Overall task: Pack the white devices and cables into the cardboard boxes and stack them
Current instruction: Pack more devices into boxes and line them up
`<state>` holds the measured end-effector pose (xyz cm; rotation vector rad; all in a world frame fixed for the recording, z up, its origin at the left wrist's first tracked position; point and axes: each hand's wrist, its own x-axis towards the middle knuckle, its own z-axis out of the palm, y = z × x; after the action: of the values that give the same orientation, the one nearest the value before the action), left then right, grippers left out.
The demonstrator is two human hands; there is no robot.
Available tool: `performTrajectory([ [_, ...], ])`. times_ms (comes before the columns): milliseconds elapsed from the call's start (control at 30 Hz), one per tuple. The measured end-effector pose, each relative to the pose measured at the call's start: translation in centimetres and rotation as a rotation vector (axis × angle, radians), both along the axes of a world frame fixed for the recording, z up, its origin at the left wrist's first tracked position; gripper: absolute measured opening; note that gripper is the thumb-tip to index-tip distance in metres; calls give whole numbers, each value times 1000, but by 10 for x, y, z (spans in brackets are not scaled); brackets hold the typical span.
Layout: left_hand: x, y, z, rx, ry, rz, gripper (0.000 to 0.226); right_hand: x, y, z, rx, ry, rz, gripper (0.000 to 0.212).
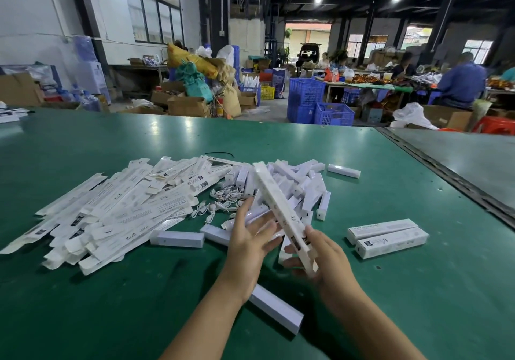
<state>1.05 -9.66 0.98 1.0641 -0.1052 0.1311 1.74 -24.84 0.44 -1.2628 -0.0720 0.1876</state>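
Two hands are seen above a smooth green worktop [111, 304]. One long, narrow white cardboard box [274, 203] is gripped at its near end by the right hand [330, 259], whose fingers are curled round it. The box is tilted, with its far end raised over the heaped goods. The left hand [249, 244] is held just beside the box on its left, with fingers straight and spread and nothing gripped. Whether its fingertips touch what lies beneath cannot be told, as the frame is blurred there.

Two closed white printed boxes [387, 235] are laid side by side, touching, on the worktop to the right of the hands.

A heap of flattened white cardboard blanks [111, 209], too many to be counted, is spread to the left. A heap of short white rectangular plastic devices [292, 184], likewise uncounted, is piled beyond the hands. Between the two heaps several thin white coiled cables [220, 202] are tangled.

Three devices are seen apart from the heap: a near-left device [177, 238] well left of the left hand, a second device [216, 233] just beside that hand, and a far-right device [344, 170] past the heap. A longer white bar [274, 308], device or box not being clear, is partly covered by the left forearm.
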Motion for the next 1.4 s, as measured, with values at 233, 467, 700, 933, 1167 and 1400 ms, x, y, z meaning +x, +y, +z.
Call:
performTrajectory([
  [233, -13, -15, -7, 605, -296, 127, 66, 1, 1, 0, 81, 18, -25, 33],
  [467, -12, -12, -6, 785, -361, 265, 49, -2, 2, -6, -174, -183, -49, 36],
  [700, -15, -4, 1, 647, -284, 277, 34, -6, -3, 3, -265, -407, 43, 36],
  [933, -15, -2, 3, 469, -233, 91, 15, -5, -4, 1, -315, -517, -115, 12],
  [1167, -12, 3, 0, 420, -212, 24, 23, -6, -4, -6, -517, -759, -215, 24],
  [1400, -10, 6, 2, 463, -266, 84, 18, -8, -5, 3, -651, -1034, -185, 43],
])
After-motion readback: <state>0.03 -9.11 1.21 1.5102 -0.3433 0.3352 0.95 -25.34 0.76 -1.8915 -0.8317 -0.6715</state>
